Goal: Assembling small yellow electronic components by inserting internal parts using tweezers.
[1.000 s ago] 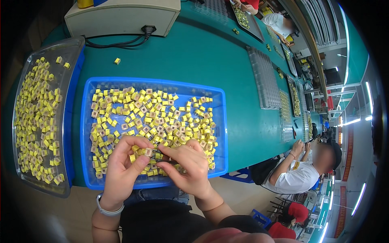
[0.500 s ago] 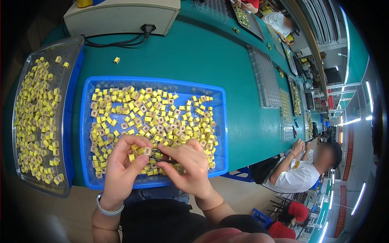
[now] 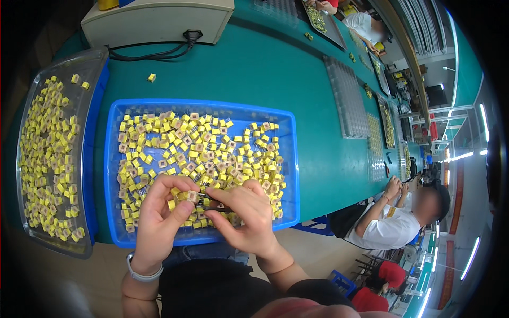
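Note:
My left hand (image 3: 163, 212) pinches a small yellow-wrapped transformer (image 3: 191, 196) between thumb and fingertips, its thin pins pointing right. In my right hand (image 3: 246, 216) is a dark, slim tool that looks like tweezers (image 3: 218, 209), its tip close to those pins. Whether the tip touches them I cannot tell. Both hands are above the near side of a blue tray (image 3: 201, 104), which holds many loose transformers (image 3: 207, 151) lying at all angles. Part of the heap is hidden by my hands.
At left, a clear-rimmed tray (image 3: 84, 132) holds more transformers. One loose transformer (image 3: 151, 78) lies on the green table (image 3: 254, 69). Behind are a beige box (image 3: 156, 24) and a black power cable (image 3: 154, 57). Plastic blister trays (image 3: 347, 98) and a seated person (image 3: 392, 225) are at right.
The view has shifted very slightly. The transformer's pins and the dark tool's tip have moved a little between my fingers; both hands keep their grips over the tray.

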The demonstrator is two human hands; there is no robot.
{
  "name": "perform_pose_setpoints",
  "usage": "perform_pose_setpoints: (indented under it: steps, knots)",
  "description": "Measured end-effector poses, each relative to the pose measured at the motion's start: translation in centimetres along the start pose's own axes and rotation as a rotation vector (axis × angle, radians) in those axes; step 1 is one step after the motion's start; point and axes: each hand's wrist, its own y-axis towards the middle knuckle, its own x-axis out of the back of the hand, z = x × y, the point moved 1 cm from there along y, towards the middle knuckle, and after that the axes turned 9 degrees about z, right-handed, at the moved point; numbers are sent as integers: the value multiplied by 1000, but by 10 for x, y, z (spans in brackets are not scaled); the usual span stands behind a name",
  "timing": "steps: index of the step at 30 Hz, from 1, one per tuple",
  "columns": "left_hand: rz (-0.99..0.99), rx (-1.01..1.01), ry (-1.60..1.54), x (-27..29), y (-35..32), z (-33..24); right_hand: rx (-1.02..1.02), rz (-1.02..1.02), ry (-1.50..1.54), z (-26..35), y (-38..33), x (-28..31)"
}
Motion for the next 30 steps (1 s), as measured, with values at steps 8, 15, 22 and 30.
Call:
perform_pose_setpoints:
  steps: [8,15,22,30]
  knots:
    - [-16,17,7,-2,1,-1,-10,8,-3,-2,-1,0]
    - [-17,19,-4,1,2,1,-27,-7,-33,-2,-1,-2]
    - [-86,38,2,2,0,3,-4,-62,-25,-4,0,-4]
    - [-129,-24,38,2,-2,8,54,-186,36,-11,-5,-12]
